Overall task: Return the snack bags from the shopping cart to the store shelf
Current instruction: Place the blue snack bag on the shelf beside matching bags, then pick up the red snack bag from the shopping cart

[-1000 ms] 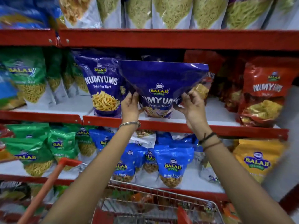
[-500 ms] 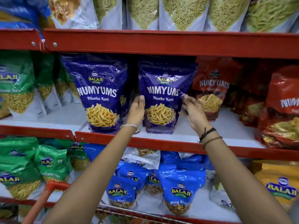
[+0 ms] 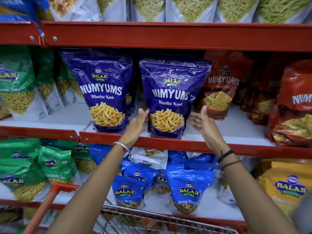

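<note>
Your red store shelf [image 3: 128, 141] runs across just beneath both your wrists, and the purple snack bag [image 3: 170, 98] you are returning stands upright on it between your hands, next to a matching purple bag [image 3: 104, 92] just beyond your left hand. That one looks placed; the shopping cart [image 3: 152, 220] below your forearms shows what seem to be more packets through its wire, too blurred to count, so I judge work remains. Both purple bags read "BALAJI WAFERS", "NUMYUMS", "Bhatha Kani". The red bag [image 3: 219, 86] past your right hand reads "NUMYUMS"; its smaller line is unclear. The blue bags [image 3: 189, 191] under your wrists read "BALAJI WAFERS", "Shing Bhu…". Your left hand [image 3: 137, 123] is spread, fingertips brushing the bag's edge, gripping nothing. Your right hand [image 3: 201, 122] is flat and spread just beside the bag, empty
</note>
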`<state>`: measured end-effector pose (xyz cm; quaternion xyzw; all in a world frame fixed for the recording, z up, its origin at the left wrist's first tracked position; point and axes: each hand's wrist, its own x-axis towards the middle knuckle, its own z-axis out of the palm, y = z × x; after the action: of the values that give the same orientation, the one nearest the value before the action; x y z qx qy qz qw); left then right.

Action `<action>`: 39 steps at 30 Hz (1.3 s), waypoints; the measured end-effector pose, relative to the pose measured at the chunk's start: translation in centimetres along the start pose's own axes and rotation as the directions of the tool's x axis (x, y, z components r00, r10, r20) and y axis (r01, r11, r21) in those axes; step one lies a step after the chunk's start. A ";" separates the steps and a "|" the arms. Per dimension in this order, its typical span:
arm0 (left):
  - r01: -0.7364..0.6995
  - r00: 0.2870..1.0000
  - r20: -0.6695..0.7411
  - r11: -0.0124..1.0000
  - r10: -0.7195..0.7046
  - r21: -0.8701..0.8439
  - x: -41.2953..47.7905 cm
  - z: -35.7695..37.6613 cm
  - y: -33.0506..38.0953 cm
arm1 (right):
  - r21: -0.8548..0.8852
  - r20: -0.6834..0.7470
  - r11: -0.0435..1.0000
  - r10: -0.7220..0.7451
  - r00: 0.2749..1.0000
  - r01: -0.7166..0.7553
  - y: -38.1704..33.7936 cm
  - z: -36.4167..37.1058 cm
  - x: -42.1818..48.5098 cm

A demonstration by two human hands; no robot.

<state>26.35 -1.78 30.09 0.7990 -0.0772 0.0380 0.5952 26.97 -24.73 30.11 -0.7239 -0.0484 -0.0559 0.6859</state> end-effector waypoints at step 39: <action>0.553 0.574 0.578 0.795 -0.580 0.248 -22.5 27.0 -32.2 | -0.191 -0.223 0.553 0.780 0.585 -0.811 35.1 -9.8 -35.9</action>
<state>8.81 -16.87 -11.60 0.7578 -0.0106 -0.4207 0.4985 -3.53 -36.17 -9.31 -0.7497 0.3311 0.2137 0.5316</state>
